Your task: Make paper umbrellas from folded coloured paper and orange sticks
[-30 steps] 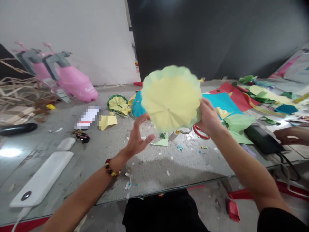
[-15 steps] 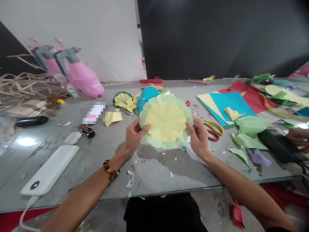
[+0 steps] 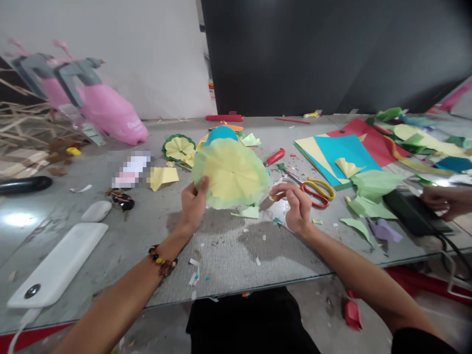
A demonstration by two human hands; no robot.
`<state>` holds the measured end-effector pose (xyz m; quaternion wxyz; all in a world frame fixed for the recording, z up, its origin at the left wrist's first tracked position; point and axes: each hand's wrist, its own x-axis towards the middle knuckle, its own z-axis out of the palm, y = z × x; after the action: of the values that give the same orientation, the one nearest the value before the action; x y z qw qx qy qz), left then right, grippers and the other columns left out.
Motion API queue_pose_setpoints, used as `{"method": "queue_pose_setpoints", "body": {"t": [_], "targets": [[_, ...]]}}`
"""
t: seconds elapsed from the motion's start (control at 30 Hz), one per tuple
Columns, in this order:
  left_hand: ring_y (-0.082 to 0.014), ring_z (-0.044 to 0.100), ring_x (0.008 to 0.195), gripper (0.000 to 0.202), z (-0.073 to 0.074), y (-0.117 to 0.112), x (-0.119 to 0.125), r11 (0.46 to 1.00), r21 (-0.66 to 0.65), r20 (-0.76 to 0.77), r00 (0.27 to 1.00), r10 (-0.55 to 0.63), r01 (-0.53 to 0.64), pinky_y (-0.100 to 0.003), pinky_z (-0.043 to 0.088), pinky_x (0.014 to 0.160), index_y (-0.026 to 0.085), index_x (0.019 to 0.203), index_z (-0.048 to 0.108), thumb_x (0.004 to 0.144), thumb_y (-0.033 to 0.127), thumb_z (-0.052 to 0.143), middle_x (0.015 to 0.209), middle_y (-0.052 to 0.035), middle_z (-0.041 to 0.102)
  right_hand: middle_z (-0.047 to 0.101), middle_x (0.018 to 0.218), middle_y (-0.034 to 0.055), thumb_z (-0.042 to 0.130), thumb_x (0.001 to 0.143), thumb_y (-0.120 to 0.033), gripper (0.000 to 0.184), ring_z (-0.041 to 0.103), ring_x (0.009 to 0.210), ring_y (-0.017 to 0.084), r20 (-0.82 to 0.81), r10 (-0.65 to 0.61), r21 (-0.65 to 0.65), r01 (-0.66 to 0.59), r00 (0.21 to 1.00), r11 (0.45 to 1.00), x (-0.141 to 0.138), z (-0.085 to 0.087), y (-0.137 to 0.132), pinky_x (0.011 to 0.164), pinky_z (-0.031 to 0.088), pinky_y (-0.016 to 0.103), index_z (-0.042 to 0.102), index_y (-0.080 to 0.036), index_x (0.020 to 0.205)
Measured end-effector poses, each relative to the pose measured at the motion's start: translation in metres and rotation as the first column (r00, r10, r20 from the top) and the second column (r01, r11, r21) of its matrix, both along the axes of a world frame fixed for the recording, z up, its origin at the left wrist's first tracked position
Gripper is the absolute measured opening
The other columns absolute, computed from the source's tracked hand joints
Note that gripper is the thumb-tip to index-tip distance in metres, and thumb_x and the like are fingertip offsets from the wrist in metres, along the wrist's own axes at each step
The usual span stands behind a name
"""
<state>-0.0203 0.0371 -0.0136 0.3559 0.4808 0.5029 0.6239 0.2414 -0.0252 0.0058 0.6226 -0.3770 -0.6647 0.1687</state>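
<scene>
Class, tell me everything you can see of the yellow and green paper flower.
The paper flower is round, with a creased yellow layer in front of a wider, pale green one whose wavy rim shows. Folds fan out from a mark near the middle. It looks thin and slightly blurred. The left hand pinches its left edge, thumb in front, holding it above the gray table, yellow face toward the camera. It partly hides a blue paper piece. The right hand is beside it, apart.

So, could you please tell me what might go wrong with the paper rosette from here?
The paper rosette is gripped near its edge by the left hand alone, so it might bend or slip. Scissors lie just beyond the right hand; a careless reach could catch them.
</scene>
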Motion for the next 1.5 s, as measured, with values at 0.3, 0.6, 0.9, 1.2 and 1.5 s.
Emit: {"method": "queue_pose_setpoints", "body": {"t": [0.3,0.6,0.9,1.2,1.5], "targets": [[-0.0095,0.046,0.056,0.044,-0.01,0.004,-0.002,0.999,0.033,-0.04,0.999,0.037,-0.035,-0.019,0.038,0.05,0.017,0.07,0.061,0.085,0.057,0.07,0.063,0.002,0.053,0.072,0.09,0.0045,0.056,0.097,-0.011,0.017,0.067,0.082,0.014,0.335,-0.077,0.223,0.0,0.939,0.975,-0.002,0.009,-0.001,0.074,0.056,0.029,0.069,-0.021,0.1],[-0.0083,0.043,0.051,0.048,-0.005,0.001,0.0,0.999,-0.002,-0.049,0.998,0.041,-0.041,-0.019,0.034,0.045,0.017,0.063,0.056,0.082,0.058,0.072,0.057,0.0031,0.049,0.075,0.092,0.0029,0.062,0.093,-0.012,0.019,0.07,0.078,0.013,0.4,-0.1,0.273,-0.015,0.911,0.962,-0.002,0.007,-0.002,0.071,0.059,0.027,0.073,-0.024,0.104],[-0.0139,0.064,0.059,0.046,-0.003,-0.001,0.007,0.992,-0.059,0.219,0.971,-0.095,0.11,-0.023,0.051,0.054,0.016,0.087,0.073,0.072,0.058,0.08,0.077,-0.0042,0.073,0.076,0.089,0.0018,0.064,0.093,-0.016,0.017,0.067,0.07,0.014,0.388,-0.139,0.284,0.026,0.911,0.959,-0.001,0.004,-0.003,0.065,0.058,0.029,0.073,-0.026,0.103],[-0.0184,0.069,0.066,0.038,-0.004,0.0,0.007,0.986,-0.056,0.297,0.945,-0.135,0.159,-0.026,0.053,0.057,0.017,0.088,0.074,0.072,0.051,0.081,0.072,-0.0025,0.072,0.075,0.087,0.001,0.067,0.092,-0.018,0.013,0.067,0.072,0.015,0.374,-0.174,0.299,0.059,0.911,0.952,0.0,0.001,-0.002,0.066,0.058,0.03,0.071,-0.027,0.1],[-0.0149,0.064,0.057,0.027,0.009,-0.007,0.011,0.99,-0.078,0.329,0.941,-0.083,0.114,-0.024,0.049,0.051,0.017,0.073,0.071,0.069,0.042,0.08,0.067,-0.0001,0.07,0.067,0.081,0.0024,0.062,0.092,-0.018,0.008,0.059,0.067,0.015,0.331,-0.169,0.276,0.076,0.928,0.958,-0.001,0.005,-0.005,0.059,0.05,0.031,0.063,-0.025,0.096]]}}
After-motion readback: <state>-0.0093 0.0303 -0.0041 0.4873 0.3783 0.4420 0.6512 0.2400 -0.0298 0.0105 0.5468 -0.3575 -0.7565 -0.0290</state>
